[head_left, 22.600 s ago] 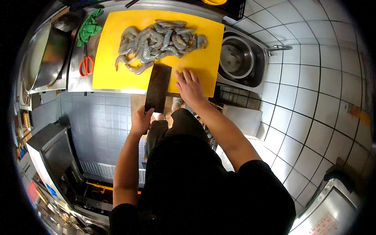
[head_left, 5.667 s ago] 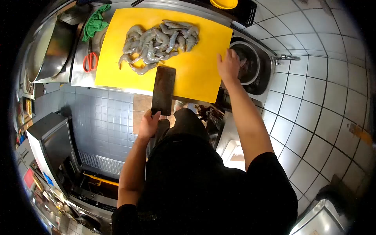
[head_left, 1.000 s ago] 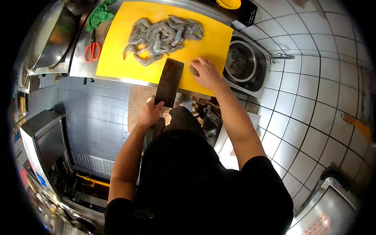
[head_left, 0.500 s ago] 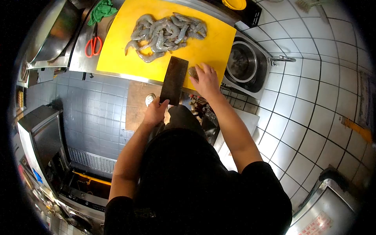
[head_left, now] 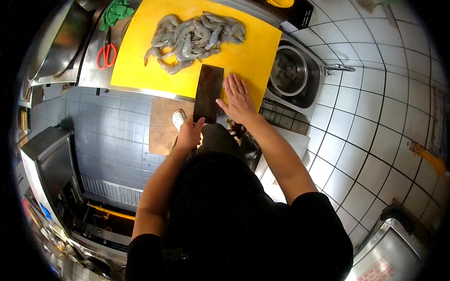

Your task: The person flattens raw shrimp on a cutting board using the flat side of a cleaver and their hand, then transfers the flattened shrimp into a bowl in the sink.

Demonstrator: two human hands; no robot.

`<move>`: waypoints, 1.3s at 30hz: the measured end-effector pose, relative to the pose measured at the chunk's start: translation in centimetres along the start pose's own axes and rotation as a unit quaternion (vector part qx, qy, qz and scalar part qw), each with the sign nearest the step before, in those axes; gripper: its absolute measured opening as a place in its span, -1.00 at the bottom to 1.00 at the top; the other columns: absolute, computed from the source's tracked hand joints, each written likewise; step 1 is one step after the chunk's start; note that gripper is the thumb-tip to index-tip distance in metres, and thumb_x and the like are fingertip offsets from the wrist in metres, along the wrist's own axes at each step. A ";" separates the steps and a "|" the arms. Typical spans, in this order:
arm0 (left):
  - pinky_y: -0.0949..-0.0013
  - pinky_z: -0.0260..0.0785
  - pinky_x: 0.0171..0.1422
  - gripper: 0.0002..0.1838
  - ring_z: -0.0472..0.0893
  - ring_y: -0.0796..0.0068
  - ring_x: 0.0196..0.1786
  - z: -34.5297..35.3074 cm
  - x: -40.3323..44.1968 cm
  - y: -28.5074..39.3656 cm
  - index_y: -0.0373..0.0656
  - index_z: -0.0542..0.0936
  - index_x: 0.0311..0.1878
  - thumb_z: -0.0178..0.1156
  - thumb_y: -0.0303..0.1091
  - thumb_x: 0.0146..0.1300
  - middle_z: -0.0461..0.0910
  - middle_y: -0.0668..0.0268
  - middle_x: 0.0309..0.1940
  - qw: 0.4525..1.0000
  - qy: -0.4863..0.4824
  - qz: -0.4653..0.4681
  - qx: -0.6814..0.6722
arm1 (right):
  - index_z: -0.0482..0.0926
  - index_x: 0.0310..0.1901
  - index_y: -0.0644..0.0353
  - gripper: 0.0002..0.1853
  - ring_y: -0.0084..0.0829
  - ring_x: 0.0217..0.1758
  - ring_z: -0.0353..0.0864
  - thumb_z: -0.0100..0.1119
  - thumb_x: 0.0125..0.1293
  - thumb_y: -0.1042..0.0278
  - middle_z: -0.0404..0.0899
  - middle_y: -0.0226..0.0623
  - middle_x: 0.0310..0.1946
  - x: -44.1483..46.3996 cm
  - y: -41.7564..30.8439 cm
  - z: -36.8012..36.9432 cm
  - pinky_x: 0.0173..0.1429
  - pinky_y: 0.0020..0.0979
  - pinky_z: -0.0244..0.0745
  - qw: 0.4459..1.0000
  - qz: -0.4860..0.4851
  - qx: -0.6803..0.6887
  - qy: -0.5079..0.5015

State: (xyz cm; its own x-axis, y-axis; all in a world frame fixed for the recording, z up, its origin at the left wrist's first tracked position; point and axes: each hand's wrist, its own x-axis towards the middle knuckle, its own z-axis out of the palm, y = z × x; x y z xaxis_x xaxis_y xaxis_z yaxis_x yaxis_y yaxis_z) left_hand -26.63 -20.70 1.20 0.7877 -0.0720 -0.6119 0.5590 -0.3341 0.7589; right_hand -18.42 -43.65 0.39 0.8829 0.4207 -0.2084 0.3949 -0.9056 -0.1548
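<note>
My left hand (head_left: 189, 134) is closed around the handle of a wide, dark-bladed cleaver (head_left: 208, 91). Its blade reaches over the near edge of a yellow cutting board (head_left: 136, 61). Close to the blade's right side, my right hand (head_left: 239, 100) lies flat with its fingers stretched out over the board. Whatever is beneath that palm is hidden. Farther back on the board is a pile of raw grey shrimp (head_left: 192, 37), a short way beyond the blade's tip.
Red-handled scissors (head_left: 107, 56) and a green cloth (head_left: 116, 13) lie left of the board. To the right, a sink (head_left: 307, 100) holds a metal pot (head_left: 303, 75) below a faucet (head_left: 340, 68). A large steel wok-like bowl (head_left: 58, 40) stands at far left.
My right hand has gone from curled fingers at a single shrimp to lying flat with fingers extended. That shrimp is now out of sight. The cleaver has barely shifted.
</note>
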 end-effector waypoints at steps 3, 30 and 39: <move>0.15 0.52 -0.30 -0.63 0.71 0.21 -0.41 0.5 0.9 1.1 -0.34 0.57 0.02 0.23 -0.13 0.55 0.66 0.05 -0.41 0.999 -0.020 -0.042 0.007 | -0.02 0.67 0.38 -0.06 0.01 0.81 -0.22 -0.22 0.64 -0.33 -0.15 0.11 0.73 0.1 -0.3 -0.3 0.82 0.02 -0.32 0.999 0.015 0.009 -0.035; 0.10 0.51 -0.43 -0.61 0.70 0.09 -0.53 1.6 2.0 -5.2 -0.37 0.55 -0.01 0.28 -0.14 0.52 0.67 -0.07 -0.48 0.992 0.014 0.121 0.040 | 0.06 0.63 0.46 -0.08 0.09 0.78 -0.12 -0.07 0.62 -0.25 -0.08 0.18 0.70 -0.2 -0.6 0.3 0.79 0.08 -0.22 0.999 0.020 0.028 0.024; 0.18 0.45 -0.47 -0.65 0.64 0.29 -0.58 -2.8 3.0 -0.5 -0.33 0.60 -0.11 0.28 -0.14 0.51 0.66 0.12 -0.50 0.996 -0.030 0.079 0.009 | 0.14 0.61 0.40 -0.12 0.08 0.76 -0.06 0.05 0.58 -0.19 0.04 0.12 0.66 -0.9 -0.6 0.0 0.76 0.17 -0.18 0.998 0.013 0.020 0.060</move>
State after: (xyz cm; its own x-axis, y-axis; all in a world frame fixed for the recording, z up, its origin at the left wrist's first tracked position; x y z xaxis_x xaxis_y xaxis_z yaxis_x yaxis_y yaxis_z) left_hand -23.81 -18.12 -0.44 0.8485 -0.1811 -0.4972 0.4233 -0.3317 0.8431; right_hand -19.46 -43.50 0.64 0.9176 0.3857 -0.0957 0.3635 -0.9120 -0.1901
